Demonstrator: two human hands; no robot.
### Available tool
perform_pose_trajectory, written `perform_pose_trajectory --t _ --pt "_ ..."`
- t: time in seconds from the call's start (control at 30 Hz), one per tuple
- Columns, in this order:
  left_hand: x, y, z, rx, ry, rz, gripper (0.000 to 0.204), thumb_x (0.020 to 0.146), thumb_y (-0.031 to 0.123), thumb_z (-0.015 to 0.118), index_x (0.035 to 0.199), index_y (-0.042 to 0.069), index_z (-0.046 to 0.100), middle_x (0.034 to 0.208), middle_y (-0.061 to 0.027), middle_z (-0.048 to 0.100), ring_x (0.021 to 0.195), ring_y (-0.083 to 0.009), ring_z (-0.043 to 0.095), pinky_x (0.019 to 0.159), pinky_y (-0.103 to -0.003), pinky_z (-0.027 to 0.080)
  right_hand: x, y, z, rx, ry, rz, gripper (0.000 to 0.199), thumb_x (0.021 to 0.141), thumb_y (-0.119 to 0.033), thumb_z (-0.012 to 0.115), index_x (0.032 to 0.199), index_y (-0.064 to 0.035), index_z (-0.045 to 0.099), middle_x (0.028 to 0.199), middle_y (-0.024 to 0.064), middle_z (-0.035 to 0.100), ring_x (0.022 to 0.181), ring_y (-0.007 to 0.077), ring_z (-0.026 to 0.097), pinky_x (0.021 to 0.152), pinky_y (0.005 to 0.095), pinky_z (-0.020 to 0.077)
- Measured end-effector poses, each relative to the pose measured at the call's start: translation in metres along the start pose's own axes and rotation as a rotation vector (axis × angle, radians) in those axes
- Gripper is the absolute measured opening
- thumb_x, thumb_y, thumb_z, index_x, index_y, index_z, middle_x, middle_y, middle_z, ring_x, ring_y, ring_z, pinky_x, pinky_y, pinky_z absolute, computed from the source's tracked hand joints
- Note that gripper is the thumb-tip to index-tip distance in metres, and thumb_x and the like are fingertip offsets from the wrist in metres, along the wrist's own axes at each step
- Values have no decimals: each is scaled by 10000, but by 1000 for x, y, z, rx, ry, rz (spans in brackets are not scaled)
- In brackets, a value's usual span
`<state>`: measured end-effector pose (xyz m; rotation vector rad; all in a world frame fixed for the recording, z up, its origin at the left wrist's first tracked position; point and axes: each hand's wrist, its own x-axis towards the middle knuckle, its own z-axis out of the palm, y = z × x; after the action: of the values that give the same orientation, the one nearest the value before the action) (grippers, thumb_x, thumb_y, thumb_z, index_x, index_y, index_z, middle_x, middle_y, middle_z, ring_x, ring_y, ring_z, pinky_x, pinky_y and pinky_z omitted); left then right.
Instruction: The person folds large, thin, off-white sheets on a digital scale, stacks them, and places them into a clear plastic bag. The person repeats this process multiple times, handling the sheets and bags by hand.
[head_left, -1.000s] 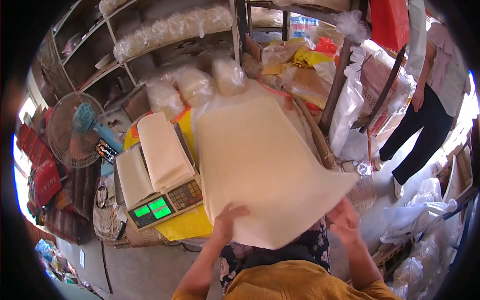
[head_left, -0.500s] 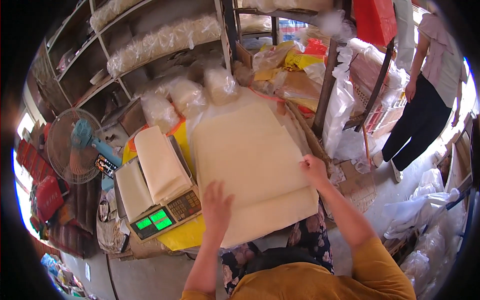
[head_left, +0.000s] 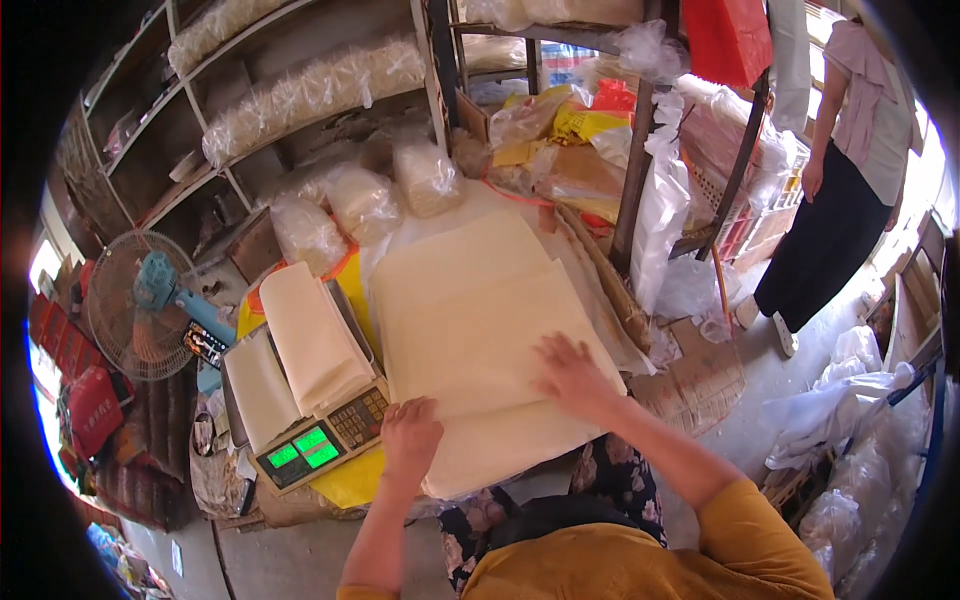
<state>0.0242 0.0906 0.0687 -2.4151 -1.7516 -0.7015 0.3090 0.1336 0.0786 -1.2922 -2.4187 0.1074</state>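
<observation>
stack of cream sheets [head_left: 480, 350] lies flat on the work surface, directly in front of the person, its near edge at the table front. a smaller sheet sits on top toward the far side, a wider one below it. 1 second ago the top sheet was lifted and curved in the air; half a second ago it had come down; now it lies flat.

left hand [head_left: 410, 435] rests palm down on the near left corner of the stack, fingers loosely curled and close together, gripping nothing. right hand [head_left: 570, 375] lies flat on the near right part of the top sheet, fingers spread wide, holding nothing. since the previous frame the right hand has shifted from the right edge inward.

just left of the stack stands a weighing scale [head_left: 320, 440] with 2 green displays, a folded pile of cream sheets [head_left: 310, 340] on its pan. further left, a standing fan [head_left: 140, 305]. behind the stack, clear bags of pale goods [head_left: 365, 200] and shelving [head_left: 280, 100]. well apart at right stands another person in a dark skirt [head_left: 830, 240].
</observation>
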Motion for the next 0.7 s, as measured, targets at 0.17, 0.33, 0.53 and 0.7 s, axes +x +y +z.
perform_pose_trajectory --t 0.17,0.33,0.53,0.7 --pt "18 53 -37 -291 344 -28 284 720 34 655 996 47 588 959 -113 621 909 -255 615 801 -355 480 26 -56 -34 76 49 -185 377 813 -77 513 1190 -70 488 1226 128 511 1194 305 450 1001 501 311" --pt "-7 12 6 -1149 680 -399 519 823 31 603 1276 -10 353 1265 -126 416 1150 -240 458 974 -343 376 12 -47 -77 232 306 -606 343 750 -31 556 1091 -57 539 1139 97 584 1118 253 527 968 418 375" --pt "-39 -6 17 -402 170 173 357 772 51 605 1121 61 531 1087 -112 619 1126 -310 536 1034 -451 303 -58 16 -12 576 49 -224 258 782 -82 612 1035 -39 586 1088 84 616 1043 246 579 899 350 446" --pt "-31 15 5 -792 44 -726 427 734 94 667 1138 51 534 1046 -123 602 1041 -333 554 987 -466 334 -52 35 8 958 -74 527 265 846 -235 617 974 -4 604 815 59 655 675 177 567 640 304 448"
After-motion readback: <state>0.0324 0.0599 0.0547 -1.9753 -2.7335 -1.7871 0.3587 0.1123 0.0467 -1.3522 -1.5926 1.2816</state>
